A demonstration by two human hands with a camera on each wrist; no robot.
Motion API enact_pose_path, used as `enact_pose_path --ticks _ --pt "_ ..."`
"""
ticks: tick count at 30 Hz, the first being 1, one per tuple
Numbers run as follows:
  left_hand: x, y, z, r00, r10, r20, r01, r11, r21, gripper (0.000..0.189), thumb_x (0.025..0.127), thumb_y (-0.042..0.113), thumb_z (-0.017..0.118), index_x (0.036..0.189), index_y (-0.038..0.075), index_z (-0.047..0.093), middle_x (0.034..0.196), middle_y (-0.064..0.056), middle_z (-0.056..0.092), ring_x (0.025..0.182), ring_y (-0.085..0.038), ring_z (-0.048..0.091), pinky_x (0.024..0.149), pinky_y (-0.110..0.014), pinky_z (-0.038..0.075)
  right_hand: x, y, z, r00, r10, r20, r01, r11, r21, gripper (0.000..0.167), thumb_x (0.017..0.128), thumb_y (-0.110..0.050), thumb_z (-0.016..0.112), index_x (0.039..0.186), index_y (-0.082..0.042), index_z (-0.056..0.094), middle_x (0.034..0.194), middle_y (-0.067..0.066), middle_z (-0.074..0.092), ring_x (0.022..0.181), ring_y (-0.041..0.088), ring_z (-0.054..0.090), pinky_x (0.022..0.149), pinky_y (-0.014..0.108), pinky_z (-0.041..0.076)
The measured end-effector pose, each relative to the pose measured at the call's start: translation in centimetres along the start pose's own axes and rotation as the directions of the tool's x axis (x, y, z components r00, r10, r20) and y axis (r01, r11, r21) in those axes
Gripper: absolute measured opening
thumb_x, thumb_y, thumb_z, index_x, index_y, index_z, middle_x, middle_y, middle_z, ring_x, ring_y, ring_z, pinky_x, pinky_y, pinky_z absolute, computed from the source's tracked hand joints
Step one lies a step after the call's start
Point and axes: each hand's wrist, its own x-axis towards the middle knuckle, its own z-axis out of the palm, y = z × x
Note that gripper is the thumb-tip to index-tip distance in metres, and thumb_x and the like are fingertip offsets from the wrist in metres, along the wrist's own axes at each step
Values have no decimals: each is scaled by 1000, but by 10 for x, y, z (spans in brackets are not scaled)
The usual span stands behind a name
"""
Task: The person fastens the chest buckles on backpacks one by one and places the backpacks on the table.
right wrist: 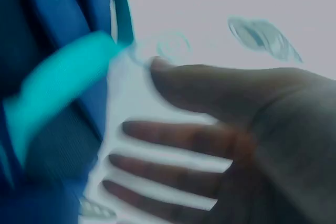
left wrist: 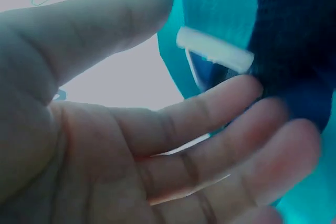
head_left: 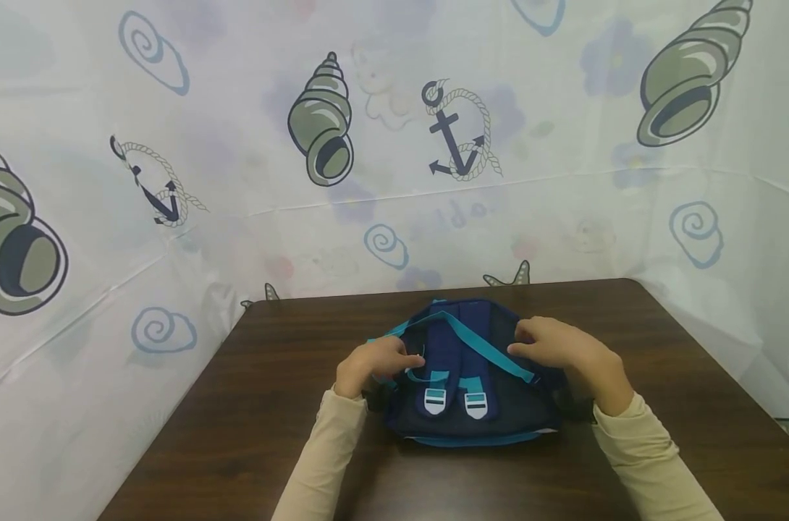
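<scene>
A dark blue backpack (head_left: 401,416) with teal straps lies on the brown table, its strap side up. Two white buckles (head_left: 436,400) sit on its lower part, and a teal strap (head_left: 486,347) crosses it diagonally. At its left side is my left hand (head_left: 373,364); the left wrist view shows the fingers fairly straight, near a white buckle (left wrist: 215,51) and teal webbing. Whether they touch the bag I cannot tell. My right hand (head_left: 567,351) is over the right side, its fingers spread and apart from the bag in the right wrist view, holding nothing.
The dark wooden table (head_left: 251,434) extends around the backpack on all sides. A white cloth (head_left: 381,217) printed with shells, anchors and starfish hangs behind the table and along both sides.
</scene>
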Motion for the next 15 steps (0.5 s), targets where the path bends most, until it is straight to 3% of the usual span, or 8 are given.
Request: enact_pose_path --ticks 3,7,10,15 --pt "2 -1 1 1000 26 15 -26 1000 -12 49 98 41 61 65 4 61 55 1 42 56 -17 52 54 -30 43 9 -15 16 996 -90 10 89 995 42 22 97 -27 64 105 -7 68 91 2 65 78 15 57 71 34 53" --pt "3 -1 0 997 68 46 -65 996 -60 38 97 38 64 74 8 68 59 2 45 58 -15 53 54 -28 42 19 -32 40 990 -130 60 128 991 48 14 94 -26 68 94 -12 70 81 -5 61 71 11 54 64 27 49" --pt "2 1 -1 994 76 76 -69 993 -91 29 95 37 66 88 9 70 72 -1 56 64 -16 56 57 -28 47 23 -37 52 987 -147 66 149 989 -18 15 92 -26 72 92 -11 72 83 -3 64 74 12 56 67 31 52" --pt "-1 2 -2 989 97 110 -81 987 -141 21 94 31 69 96 11 61 86 -5 62 70 -20 61 57 -29 48 29 -37 66 980 -200 11 200 976 -86 24 89 -26 75 101 -5 73 98 4 65 88 17 58 81 39 55"
